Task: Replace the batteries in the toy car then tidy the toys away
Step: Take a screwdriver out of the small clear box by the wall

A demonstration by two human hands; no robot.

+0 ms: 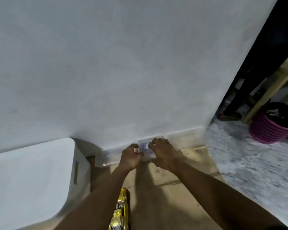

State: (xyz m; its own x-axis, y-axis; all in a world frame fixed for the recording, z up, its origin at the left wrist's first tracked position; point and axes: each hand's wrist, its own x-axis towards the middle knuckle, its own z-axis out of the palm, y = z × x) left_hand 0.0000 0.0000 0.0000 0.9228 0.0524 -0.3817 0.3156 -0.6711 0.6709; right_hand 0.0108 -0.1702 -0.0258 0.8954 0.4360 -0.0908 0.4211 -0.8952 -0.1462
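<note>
A shiny gold toy car (120, 211) lies on the brown mat near the bottom edge, between my forearms. Against the wall stands a small clear plastic box (145, 146) with something blue and white inside. My left hand (130, 156) has curled fingers at the box's left edge. My right hand (163, 151) lies over its top right side with bent fingers. Both hands hide much of the box. A second clear plastic container (105, 157) sits to its left at the wall.
A white table top (28, 180) fills the lower left. The white wall (123, 72) rises just behind the boxes. To the right is speckled grey floor (256, 163), a pink ribbed bin (269, 130) and wooden furniture legs (266, 95).
</note>
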